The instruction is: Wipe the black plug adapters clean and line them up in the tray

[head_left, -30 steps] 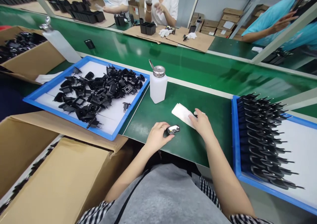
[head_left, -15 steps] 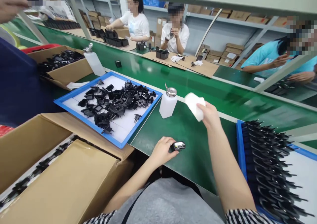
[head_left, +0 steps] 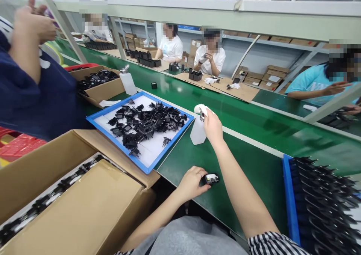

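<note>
Near the front edge of the green bench, my left hand [head_left: 193,183] is closed around a small black plug adapter [head_left: 212,178] with a light, printed-looking face turned up. My right hand [head_left: 213,125] grips a folded white cloth [head_left: 201,108] at the top of a white dispenser bottle [head_left: 198,132]. The cloth and fingers partly cover the bottle's metal cap; whether the cloth presses on it I cannot tell. To the left lies a blue-rimmed tray [head_left: 146,169] heaped with loose black plug parts [head_left: 148,123].
An open cardboard box [head_left: 84,206] stands at the lower left. At the right, a blue tray [head_left: 290,202] holds rows of black adapters [head_left: 321,206]. Another bottle [head_left: 128,82] stands farther back. A co-worker in dark blue [head_left: 42,93] is at the left; others sit across the bench.
My right hand has moved left with the white cloth, from open space beside the bottle to its cap. My left hand still holds the adapter. The camera view has tilted up.
</note>
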The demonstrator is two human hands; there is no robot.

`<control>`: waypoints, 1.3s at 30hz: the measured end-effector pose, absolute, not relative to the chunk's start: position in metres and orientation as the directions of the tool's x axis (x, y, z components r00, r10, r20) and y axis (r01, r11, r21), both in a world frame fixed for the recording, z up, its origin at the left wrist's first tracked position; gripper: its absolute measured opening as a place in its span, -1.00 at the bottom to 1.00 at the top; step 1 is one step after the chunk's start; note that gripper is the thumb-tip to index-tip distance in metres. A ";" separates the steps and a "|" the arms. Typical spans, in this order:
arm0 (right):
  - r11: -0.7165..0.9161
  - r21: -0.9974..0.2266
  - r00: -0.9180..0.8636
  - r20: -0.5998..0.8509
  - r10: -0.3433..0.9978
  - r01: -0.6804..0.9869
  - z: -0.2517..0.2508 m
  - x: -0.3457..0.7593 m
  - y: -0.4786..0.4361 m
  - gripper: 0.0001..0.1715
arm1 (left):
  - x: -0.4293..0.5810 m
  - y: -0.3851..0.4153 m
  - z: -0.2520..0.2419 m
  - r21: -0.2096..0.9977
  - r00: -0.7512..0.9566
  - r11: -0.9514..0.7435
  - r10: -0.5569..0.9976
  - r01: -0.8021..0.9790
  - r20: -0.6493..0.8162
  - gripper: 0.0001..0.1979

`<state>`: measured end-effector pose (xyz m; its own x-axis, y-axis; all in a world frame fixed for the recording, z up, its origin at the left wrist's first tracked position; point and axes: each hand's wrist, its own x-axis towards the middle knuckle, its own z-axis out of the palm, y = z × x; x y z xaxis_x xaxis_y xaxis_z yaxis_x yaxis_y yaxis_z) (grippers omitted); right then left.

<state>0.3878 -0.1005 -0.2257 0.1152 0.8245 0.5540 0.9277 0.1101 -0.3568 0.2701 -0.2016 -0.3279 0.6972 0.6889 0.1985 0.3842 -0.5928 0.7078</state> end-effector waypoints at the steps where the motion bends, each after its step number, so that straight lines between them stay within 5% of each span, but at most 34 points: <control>1: 0.109 -0.349 0.113 0.557 0.823 0.931 -0.227 0.388 -0.100 -0.55 | 0.270 -0.202 -0.328 0.709 0.699 -0.591 0.689 0.385 0.194 -0.74; 39: 0.105 -0.310 0.108 0.597 0.795 0.945 -0.236 0.383 -0.097 -0.55 | 0.271 -0.202 -0.329 0.706 0.694 -0.591 0.693 0.392 0.194 -0.74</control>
<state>0.3831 -0.0968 -0.2356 0.1080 0.7949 0.5970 0.9449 0.1046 -0.3103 0.2713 -0.2020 -0.3292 0.6945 0.6928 0.1943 0.3917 -0.5905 0.7055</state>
